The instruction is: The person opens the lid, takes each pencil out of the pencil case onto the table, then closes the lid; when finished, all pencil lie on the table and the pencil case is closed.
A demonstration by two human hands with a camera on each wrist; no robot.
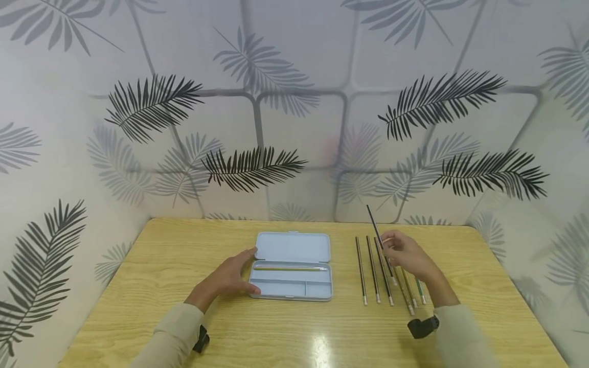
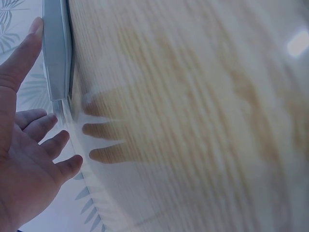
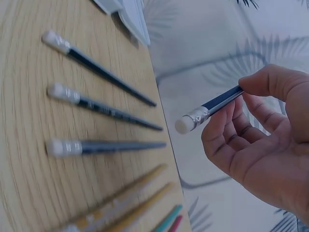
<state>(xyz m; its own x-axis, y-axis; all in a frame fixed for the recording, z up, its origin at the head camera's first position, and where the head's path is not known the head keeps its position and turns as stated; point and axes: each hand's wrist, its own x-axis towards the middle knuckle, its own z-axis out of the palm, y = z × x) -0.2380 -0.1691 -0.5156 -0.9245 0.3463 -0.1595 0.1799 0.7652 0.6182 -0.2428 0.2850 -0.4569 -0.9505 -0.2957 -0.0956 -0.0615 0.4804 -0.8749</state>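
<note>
On the table lies a light blue pencil case [image 1: 278, 289], its lid [image 1: 292, 247] folded back. A yellow pencil [image 1: 290, 269] rests in its long rear compartment. At the case's left side, my left hand [image 1: 226, 273] is spread, thumb and a fingertip touching its edge; the left wrist view shows the other fingers loose. My right hand [image 1: 407, 254] pinches a dark pencil [image 3: 219, 102] between thumb and fingers, tilted above the table, its white eraser pointing down toward me. Beneath and left of that hand lie three dark pencils [image 1: 372, 268], eraser ends nearest me.
Partly under my right hand are yellow pencils [image 1: 409, 289] and a green pencil [image 1: 421, 292]; a red tip [image 3: 175, 224] shows beside them in the right wrist view. The wooden table [image 1: 184, 243] ends at a leaf-patterned wall [image 1: 303, 133].
</note>
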